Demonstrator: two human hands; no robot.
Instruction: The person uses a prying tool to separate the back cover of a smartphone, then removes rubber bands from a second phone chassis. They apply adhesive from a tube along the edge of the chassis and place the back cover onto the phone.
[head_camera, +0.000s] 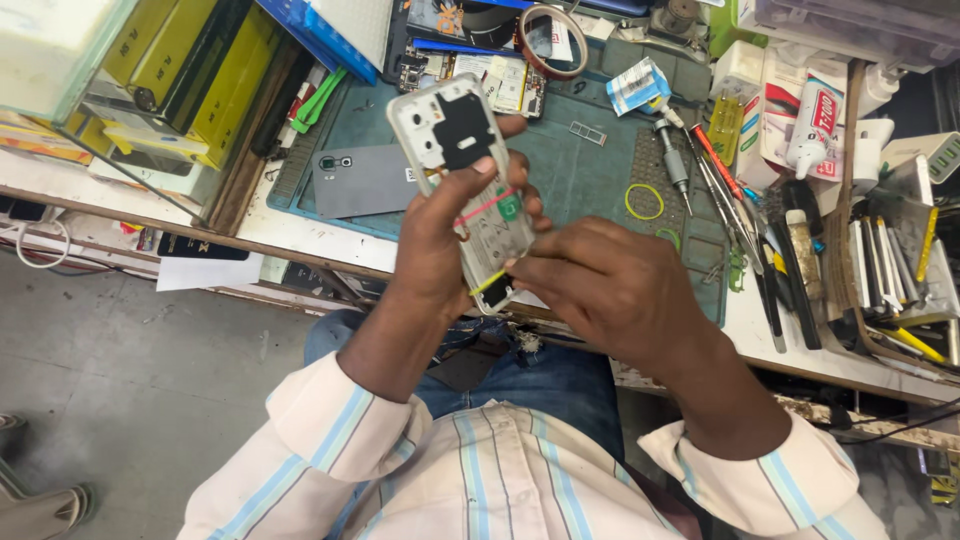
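The left hand (440, 230) grasps an opened phone (468, 190), its back removed and rubber bands wound around it, holding it tilted above the near edge of the green work mat (580, 165). The right hand (610, 290) pinches the phone's lower end with its fingertips. A grey back cover (365, 180) lies on the mat left of the phone, a screwdriver (672, 160) to its right.

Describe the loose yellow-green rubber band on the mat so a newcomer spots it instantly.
Start at the teal work mat covering the bench. Look to its right side, just left of the silver screwdriver. The rubber band lies flat there as an empty yellow-green ring, unlike the bands stretched around the opened phone.
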